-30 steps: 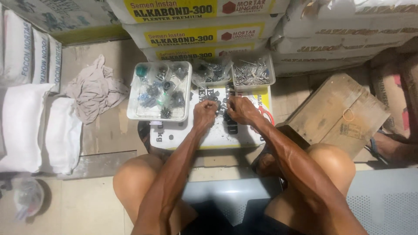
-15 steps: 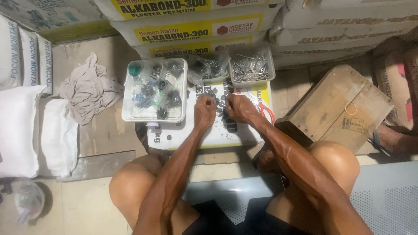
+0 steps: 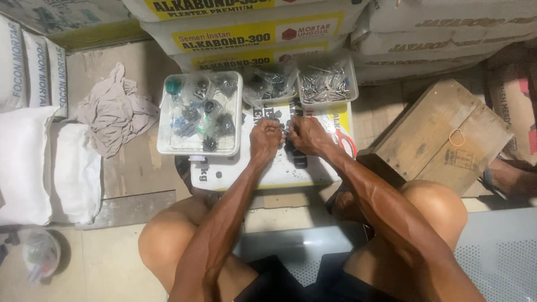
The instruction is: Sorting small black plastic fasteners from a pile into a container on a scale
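My left hand and my right hand meet fingertip to fingertip above a white printed sack that lies flat in front of my knees. Both are curled shut, pinching a small dark metal piece between them. More small dark pieces lie scattered on the sack under my hands. What exactly the piece is stays too small to tell.
A white tray of bagged hardware sits to the left. Behind are a plastic bag of dark parts and a tub of nails. Red-handled scissors, a wooden crate, a rag and stacked mortar sacks surround me.
My hands have drawn closer together and risen slightly off the sack, fingertips now touching. The view has shifted a little.
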